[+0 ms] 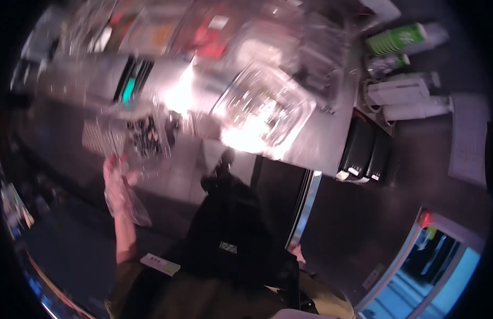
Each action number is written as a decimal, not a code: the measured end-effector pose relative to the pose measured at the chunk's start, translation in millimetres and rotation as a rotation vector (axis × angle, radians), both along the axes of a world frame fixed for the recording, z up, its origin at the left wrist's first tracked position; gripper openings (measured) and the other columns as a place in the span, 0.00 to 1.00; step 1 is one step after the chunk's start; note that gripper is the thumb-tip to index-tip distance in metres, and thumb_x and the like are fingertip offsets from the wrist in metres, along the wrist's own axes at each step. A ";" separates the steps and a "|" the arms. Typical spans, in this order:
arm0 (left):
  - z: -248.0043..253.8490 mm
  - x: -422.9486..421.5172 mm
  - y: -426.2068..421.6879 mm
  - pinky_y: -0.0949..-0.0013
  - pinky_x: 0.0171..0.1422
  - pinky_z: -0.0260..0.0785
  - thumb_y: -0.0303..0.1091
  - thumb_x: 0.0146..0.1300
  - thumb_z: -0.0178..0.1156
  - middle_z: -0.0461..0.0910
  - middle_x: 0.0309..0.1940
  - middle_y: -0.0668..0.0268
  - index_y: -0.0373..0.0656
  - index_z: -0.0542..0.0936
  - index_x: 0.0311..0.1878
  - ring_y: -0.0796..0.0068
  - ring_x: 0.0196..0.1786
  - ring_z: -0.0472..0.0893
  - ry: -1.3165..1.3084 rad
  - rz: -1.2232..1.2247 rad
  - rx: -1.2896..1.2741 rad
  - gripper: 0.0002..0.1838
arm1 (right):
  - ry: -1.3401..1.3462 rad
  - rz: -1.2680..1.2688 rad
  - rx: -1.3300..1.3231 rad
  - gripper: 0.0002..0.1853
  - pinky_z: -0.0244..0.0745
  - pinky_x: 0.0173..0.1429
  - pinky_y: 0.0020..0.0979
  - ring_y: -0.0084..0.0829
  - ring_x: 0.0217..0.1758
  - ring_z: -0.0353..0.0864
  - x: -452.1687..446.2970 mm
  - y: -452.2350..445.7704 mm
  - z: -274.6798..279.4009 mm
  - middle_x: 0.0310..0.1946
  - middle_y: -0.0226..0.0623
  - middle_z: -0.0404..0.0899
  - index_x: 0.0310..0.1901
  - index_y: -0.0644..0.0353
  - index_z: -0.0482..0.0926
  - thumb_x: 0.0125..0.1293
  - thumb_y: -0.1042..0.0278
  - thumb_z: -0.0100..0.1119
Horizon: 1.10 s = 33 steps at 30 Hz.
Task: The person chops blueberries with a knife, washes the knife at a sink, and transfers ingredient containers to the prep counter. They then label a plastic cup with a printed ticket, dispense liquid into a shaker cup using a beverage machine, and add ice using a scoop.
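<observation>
Clear pack (140, 141) with dark pieces (145, 133) showing in it, near side of the counter (323, 141), apparently held by its edge in the left hand (118, 173), loose plastic (138, 210) hanging below; in hand, not set down, and blur hides whether it's been opened. Right hand (297, 253) at the low end of a metal edge (306, 210), fingers mostly hidden, can't tell if gripping. Beyond: glare-lit tub (265, 109), filled containers (209, 36) behind; what's left undone doesn't show.

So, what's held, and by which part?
Can't tell: blur hides whether the left hand grips the pale item by its near edge, or the right hand the bright strip likewise.
</observation>
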<state>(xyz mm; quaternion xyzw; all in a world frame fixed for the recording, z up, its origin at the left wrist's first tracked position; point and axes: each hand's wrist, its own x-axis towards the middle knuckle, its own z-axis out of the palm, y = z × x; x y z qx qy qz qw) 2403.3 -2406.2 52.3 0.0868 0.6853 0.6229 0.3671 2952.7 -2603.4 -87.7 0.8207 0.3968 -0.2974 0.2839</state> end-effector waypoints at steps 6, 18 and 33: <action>-51.7 17.0 -90.7 0.70 0.49 0.63 0.31 0.55 0.47 0.62 0.56 0.58 0.37 0.57 0.59 0.69 0.54 0.66 -0.010 0.058 -0.093 0.27 | 0.068 0.378 0.184 0.22 0.66 0.43 0.40 0.46 0.40 0.71 -14.6 9.2 41.1 0.35 0.45 0.68 0.42 0.62 0.62 0.48 0.61 0.59; -314.7 113.0 -41.1 0.76 0.36 0.67 0.21 0.52 0.48 0.71 0.32 0.67 0.42 0.69 0.45 0.82 0.34 0.72 -0.086 -0.004 -0.073 0.15 | 0.184 0.438 0.046 0.26 0.68 0.39 0.40 0.45 0.36 0.73 16.6 5.7 39.9 0.34 0.44 0.70 0.46 0.57 0.59 0.52 0.53 0.58; -433.1 180.8 185.2 0.72 0.30 0.68 0.30 0.58 0.48 0.73 0.32 0.65 0.46 0.70 0.45 0.73 0.31 0.75 0.093 -0.144 -0.499 0.11 | 0.077 0.253 0.004 0.31 0.69 0.42 0.45 0.52 0.41 0.73 -10.0 13.9 45.7 0.41 0.52 0.71 0.49 0.59 0.59 0.49 0.49 0.57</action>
